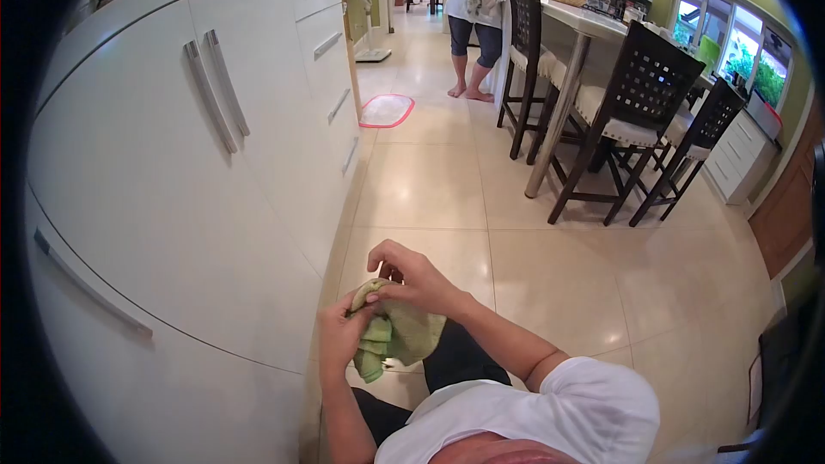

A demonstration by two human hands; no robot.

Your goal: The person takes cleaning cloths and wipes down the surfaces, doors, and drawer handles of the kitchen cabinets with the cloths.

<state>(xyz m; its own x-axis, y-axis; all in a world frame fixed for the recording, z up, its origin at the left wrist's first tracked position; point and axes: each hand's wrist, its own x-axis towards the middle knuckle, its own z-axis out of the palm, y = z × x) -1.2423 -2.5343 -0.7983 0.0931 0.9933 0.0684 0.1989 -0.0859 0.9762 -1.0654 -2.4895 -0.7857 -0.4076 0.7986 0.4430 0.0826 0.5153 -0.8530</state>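
A green cloth (412, 332) hangs bunched between my two hands, above my dark-clad legs. My left hand (340, 332) grips its left upper part, with the fingers closed on a fold. On the upper right side, my right hand (411, 280) pinches the same fold between thumb and fingers. The two hands nearly touch at the top of the cloth, and its lower part droops loosely below them.
White cabinets (155, 180) with metal handles rise close on the left. Dark chairs (649, 86) surround a high counter (593, 24) at right. Farther back, a person (490, 0) stands holding a cloth, near a pink-edged mat (387, 110) and a white fan (371, 0).
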